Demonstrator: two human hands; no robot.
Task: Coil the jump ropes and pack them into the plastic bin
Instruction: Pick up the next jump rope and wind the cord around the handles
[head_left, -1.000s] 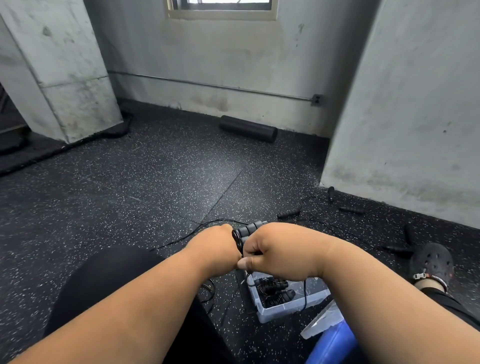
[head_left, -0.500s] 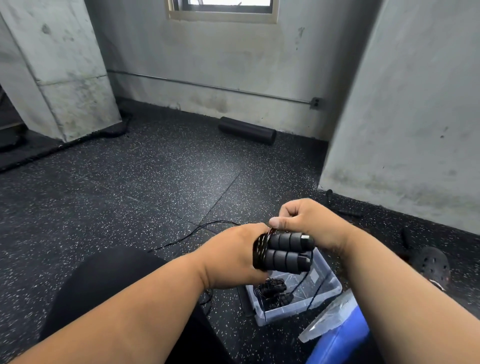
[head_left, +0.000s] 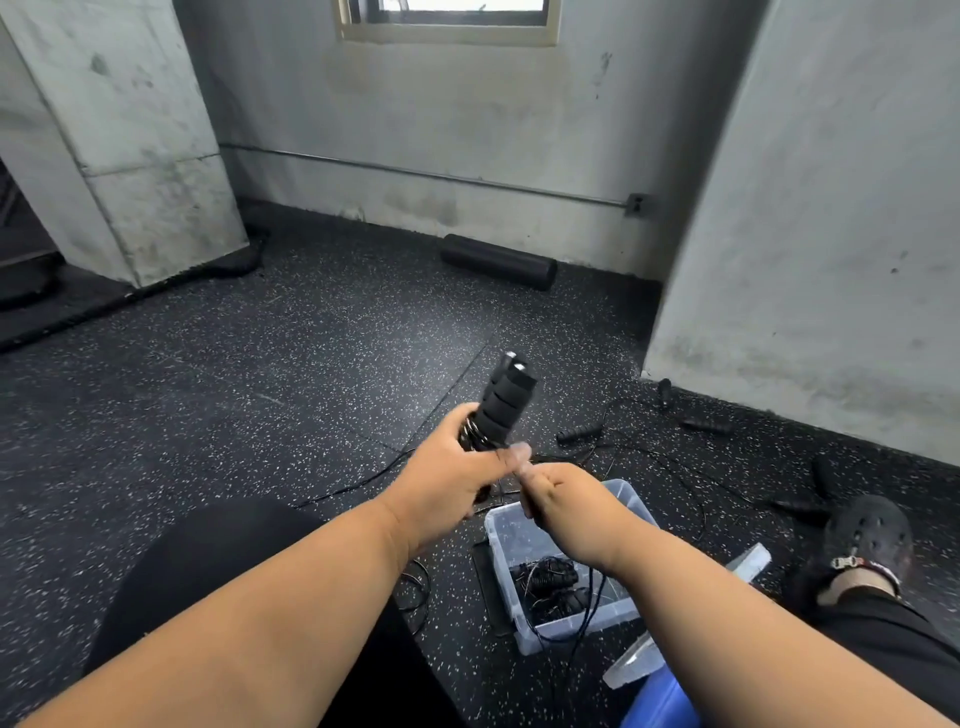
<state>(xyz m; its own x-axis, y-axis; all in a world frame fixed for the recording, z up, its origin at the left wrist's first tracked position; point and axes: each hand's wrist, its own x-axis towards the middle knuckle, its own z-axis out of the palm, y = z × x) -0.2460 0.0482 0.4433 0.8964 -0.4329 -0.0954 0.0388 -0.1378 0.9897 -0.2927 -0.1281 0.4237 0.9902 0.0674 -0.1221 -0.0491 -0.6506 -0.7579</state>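
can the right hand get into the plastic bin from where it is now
Probably yes. The right hand hangs right above the open plastic bin, whose lid is off, with coiled ropes low inside. But it is pinching a cord, so it would need to finish or let go first.

**Dim daylight, bent edges**

Soft daylight is coming through the window (head_left: 448, 5) at top, leaving the speckled floor (head_left: 208, 415) dim and shadows faint. Walls are bowing at the frame edges. Fingertips (head_left: 519, 452) are blurring slightly.
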